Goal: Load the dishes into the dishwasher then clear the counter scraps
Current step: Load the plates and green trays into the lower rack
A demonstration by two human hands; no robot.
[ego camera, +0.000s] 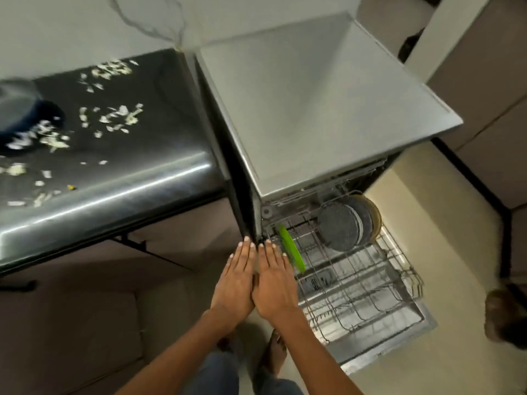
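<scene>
While both hands, left hand (236, 280) and right hand (275, 283), are hovering flat, fingers straight and gripping nothing, beside the lower rack (356, 280), loading is looking done; scraps (114, 118) are waiting on the worktop (142, 166).

Wall (71, 24): pale, marble-veined.
Floor (445, 280): cream tile, dark border strip (470, 181).
Cabinet fronts (490, 95): beige, at right.

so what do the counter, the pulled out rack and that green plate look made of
Counter: looks like polished dark metal, going by the bright streak of glare along its edge. Rack: thin wire, probably coated metal, pale grey grid. Green plate: likely plastic, given its bright even colour and thin edge, though blur leaves that open.
</scene>
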